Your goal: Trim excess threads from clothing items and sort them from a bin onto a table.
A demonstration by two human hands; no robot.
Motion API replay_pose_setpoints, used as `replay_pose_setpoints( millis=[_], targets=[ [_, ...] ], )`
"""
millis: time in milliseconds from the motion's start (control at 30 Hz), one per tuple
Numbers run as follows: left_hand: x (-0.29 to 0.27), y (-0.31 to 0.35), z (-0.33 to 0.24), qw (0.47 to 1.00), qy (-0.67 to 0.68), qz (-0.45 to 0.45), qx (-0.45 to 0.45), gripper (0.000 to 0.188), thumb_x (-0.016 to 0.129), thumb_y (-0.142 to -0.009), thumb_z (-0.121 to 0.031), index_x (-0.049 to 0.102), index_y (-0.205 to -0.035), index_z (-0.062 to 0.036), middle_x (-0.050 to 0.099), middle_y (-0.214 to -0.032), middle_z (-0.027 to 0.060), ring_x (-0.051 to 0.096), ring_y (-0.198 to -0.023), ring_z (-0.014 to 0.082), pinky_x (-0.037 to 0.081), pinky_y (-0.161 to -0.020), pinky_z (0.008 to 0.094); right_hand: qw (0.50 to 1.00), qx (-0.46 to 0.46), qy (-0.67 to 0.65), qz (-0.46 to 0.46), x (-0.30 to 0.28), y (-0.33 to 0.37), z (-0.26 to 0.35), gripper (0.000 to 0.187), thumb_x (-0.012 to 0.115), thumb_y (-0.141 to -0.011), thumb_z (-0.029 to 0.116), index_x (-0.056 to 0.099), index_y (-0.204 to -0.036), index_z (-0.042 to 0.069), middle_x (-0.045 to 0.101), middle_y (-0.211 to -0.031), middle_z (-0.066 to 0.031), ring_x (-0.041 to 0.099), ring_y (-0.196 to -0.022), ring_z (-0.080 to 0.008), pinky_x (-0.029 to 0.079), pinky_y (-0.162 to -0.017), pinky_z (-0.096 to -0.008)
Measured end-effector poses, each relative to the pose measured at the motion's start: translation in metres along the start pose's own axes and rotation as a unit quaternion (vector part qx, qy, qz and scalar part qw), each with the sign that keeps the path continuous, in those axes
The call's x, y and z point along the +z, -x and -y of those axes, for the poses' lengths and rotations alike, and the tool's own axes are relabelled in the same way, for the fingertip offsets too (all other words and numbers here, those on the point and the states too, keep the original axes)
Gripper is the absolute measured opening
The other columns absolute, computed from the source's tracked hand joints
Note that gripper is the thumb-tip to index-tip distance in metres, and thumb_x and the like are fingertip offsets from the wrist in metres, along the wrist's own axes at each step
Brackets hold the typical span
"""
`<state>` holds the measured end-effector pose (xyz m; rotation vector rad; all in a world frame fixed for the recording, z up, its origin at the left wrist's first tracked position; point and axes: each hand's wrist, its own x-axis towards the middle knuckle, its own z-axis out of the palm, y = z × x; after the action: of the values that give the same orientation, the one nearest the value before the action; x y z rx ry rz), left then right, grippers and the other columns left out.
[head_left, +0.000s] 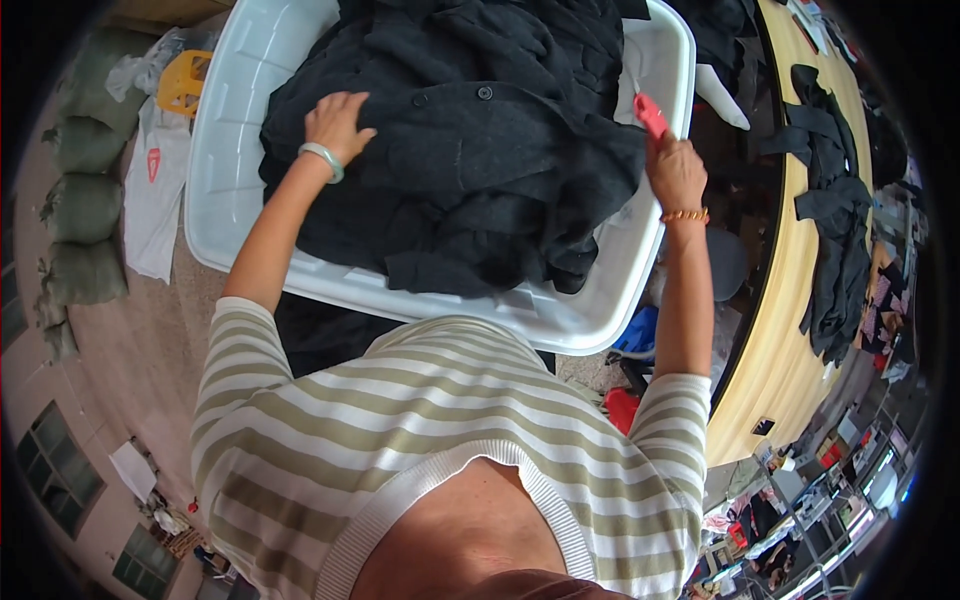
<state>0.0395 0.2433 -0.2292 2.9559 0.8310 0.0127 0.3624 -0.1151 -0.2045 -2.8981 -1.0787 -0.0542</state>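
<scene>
A heap of black garments fills a large white plastic tub in front of me. On top lies a black jacket with two dark buttons showing near its upper part. My left hand, a pale bangle at its wrist, is over the jacket's left side with fingers apart and nothing in them. At the tub's right rim, my right hand is closed around a small red-handled tool. A thin tip points up from it; its exact kind is unclear. A beaded bracelet circles that wrist.
A long light-wood table runs along the right, with black cloth pieces on it. To the left are stacked green sacks, a white bag and a yellow plastic crate. A blue item lies below the tub's right corner.
</scene>
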Motion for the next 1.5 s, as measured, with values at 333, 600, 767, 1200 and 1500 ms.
replay_pose_setpoints(
  millis=[333, 600, 767, 1200, 1500],
  targets=[
    [0.075, -0.066, -0.173, 0.946, 0.134, -0.037, 0.294, 0.053, 0.060, -0.089, -0.035, 0.047, -0.136, -0.0148, 0.041, -0.145, 0.0103, 0.033, -0.137, 0.0286, 0.023, -0.113, 0.0461, 0.979, 0.085, -0.155, 0.099, -0.036, 0.101, 0.036, 0.037, 0.061, -0.091, 0.029, 0.043, -0.113, 0.006, 0.063, -0.090, -0.0266, 0.063, -0.079, -0.0447, 0.051, -0.062, -0.0495],
    [0.099, -0.070, -0.172, 0.966, 0.079, -0.006, 0.247, 0.062, 0.052, -0.090, -0.049, 0.043, -0.140, -0.0137, 0.037, -0.149, 0.0095, 0.028, -0.140, 0.0285, 0.013, -0.116, 0.0495, 0.971, 0.030, -0.185, 0.146, -0.035, 0.112, 0.056, 0.026, 0.059, -0.090, 0.026, 0.054, -0.104, 0.004, 0.063, -0.073, -0.0261, 0.062, -0.071, -0.0451, 0.049, -0.063, -0.0503],
    [0.086, -0.048, -0.101, 0.987, 0.101, -0.040, 0.122, 0.065, 0.053, -0.090, -0.049, 0.042, -0.140, -0.0097, 0.039, -0.147, 0.0120, 0.034, -0.136, 0.0292, 0.019, -0.111, 0.0569, 0.953, -0.106, -0.210, 0.191, -0.052, 0.107, 0.101, 0.028, 0.064, -0.086, 0.024, 0.056, -0.102, 0.003, 0.063, -0.073, -0.0252, 0.062, -0.070, -0.0438, 0.049, -0.061, -0.0490],
    [0.118, 0.018, 0.039, 0.979, 0.186, -0.083, -0.007, 0.061, 0.056, -0.091, -0.045, 0.039, -0.144, -0.0201, 0.026, -0.155, 0.0062, 0.018, -0.144, 0.0324, 0.018, -0.110, 0.0610, 0.908, -0.232, -0.221, 0.269, -0.042, 0.093, 0.186, 0.024, 0.061, -0.087, 0.025, 0.055, -0.094, 0.002, 0.065, -0.070, -0.0181, 0.066, -0.069, -0.0368, 0.052, -0.063, -0.0453],
    [0.132, 0.007, 0.021, 0.926, 0.311, -0.092, -0.192, 0.059, 0.054, -0.092, -0.044, 0.041, -0.142, -0.0162, 0.028, -0.154, 0.0127, 0.016, -0.143, 0.0401, 0.015, -0.111, 0.0604, 0.904, -0.240, -0.274, 0.224, -0.031, 0.119, 0.173, 0.023, 0.062, -0.086, 0.023, 0.053, -0.096, 0.004, 0.062, -0.062, -0.0180, 0.064, -0.061, -0.0363, 0.050, -0.055, -0.0444]
  ],
)
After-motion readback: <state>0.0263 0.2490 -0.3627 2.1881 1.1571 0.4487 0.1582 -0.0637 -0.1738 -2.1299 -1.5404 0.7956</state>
